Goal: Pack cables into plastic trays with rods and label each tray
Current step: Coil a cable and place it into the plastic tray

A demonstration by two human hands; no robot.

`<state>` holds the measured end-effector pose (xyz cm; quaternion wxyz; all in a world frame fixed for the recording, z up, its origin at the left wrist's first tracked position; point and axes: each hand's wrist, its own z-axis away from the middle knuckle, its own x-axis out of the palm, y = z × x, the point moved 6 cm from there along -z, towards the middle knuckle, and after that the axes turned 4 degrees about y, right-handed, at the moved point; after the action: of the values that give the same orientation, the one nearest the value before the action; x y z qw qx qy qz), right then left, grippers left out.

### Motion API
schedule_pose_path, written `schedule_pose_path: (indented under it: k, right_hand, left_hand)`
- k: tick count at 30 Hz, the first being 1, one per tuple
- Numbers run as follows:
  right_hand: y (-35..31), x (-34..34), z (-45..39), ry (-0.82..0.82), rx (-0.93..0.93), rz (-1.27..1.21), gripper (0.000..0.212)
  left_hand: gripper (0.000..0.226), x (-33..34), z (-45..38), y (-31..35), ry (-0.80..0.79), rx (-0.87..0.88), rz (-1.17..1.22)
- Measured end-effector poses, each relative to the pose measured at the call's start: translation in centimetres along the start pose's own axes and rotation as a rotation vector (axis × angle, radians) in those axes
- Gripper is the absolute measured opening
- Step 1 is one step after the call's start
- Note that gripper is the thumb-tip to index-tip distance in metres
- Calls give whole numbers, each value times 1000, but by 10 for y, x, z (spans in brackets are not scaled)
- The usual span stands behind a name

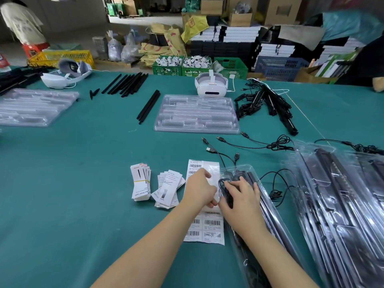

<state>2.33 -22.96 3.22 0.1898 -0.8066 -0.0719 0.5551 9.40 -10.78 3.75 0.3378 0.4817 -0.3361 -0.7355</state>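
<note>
The filled tray [268,215] is lying on the green surface [72,183], just right of the label sheet [207,225]. Its long axis runs from the near edge away, leaning a little to the left. The coiled cable [225,188] at its far end is pressed by the spread fingers of the right hand [242,199]. A label seems to be pinched by the left hand [200,189] over the sheet. Finished trays [342,204] are stacked at the right; an empty tray [197,114], loose rods [127,83] and cables [270,144] are left, so the task is judged partly done.
</note>
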Motion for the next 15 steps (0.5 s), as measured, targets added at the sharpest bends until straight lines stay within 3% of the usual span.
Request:
schedule_pose_path:
  k: [3, 7, 10, 15]
  right_hand:
    - [-5, 3, 2, -56, -42, 165, 52]
    - [-11, 3, 3, -97, -44, 312, 57]
    - [-9, 11, 8, -142, -39, 328, 60]
    - [-6, 10, 10, -145, -33, 247, 68]
  left_hand:
    - [18, -22, -2, 7, 127, 130, -210]
    - [8, -65, 1, 20, 310, 290, -737]
    - [24, -84, 1, 14, 328, 246, -975]
    - [12, -91, -1, -1, 242, 141, -1086]
